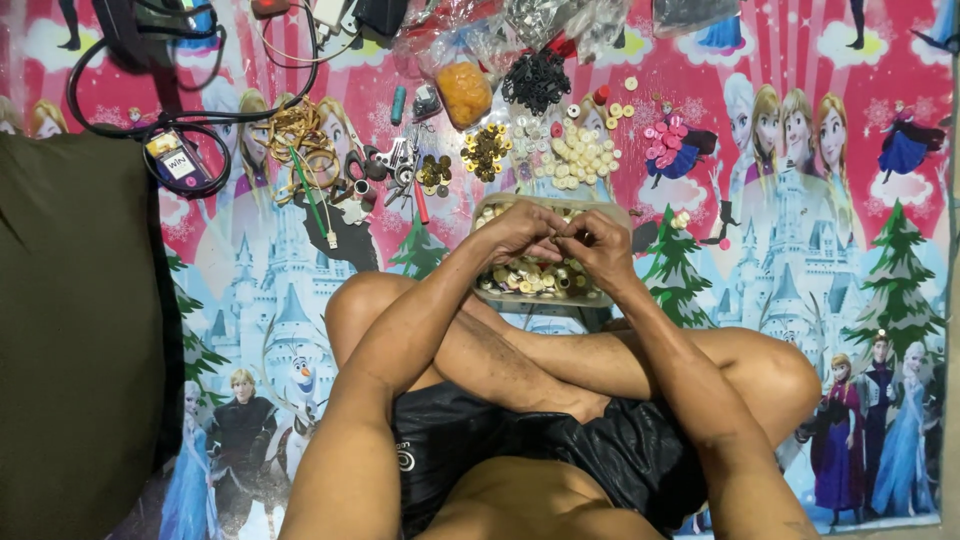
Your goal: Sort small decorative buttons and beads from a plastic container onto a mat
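Over a clear, shallow plastic tray [610, 212] filled with small cream and brown round beads, the person's two bare hands are meeting at the fingertips. The left hand [520, 232] is curling its fingers inward, thumb and forefinger pressed together toward the right hand; the right hand [598, 243] is doing the same from the other side. Something tiny appears to be pinched between them, but it is too small to tell what it is. The tray is lying on a bright pink cartoon-printed plastic mat [800, 200], just beyond the person's crossed bare legs [560, 355].

Past the tray, several loose heaps are sitting on the mat: a pile of cream round beads [578, 155], a small heap of dark gold beads [487, 150], a cluster of pink beads [663, 140] and a bunch of black rings [536, 80]. A clear bag of orange pieces [464, 93] is lying near them. To the left, a coil of gold-coloured rings [300, 135] and some metal scissors and pliers [395, 165] are resting well apart from the hands. A black cable [120, 115] is looping at the far left, beside a dark green cushion [75, 330].
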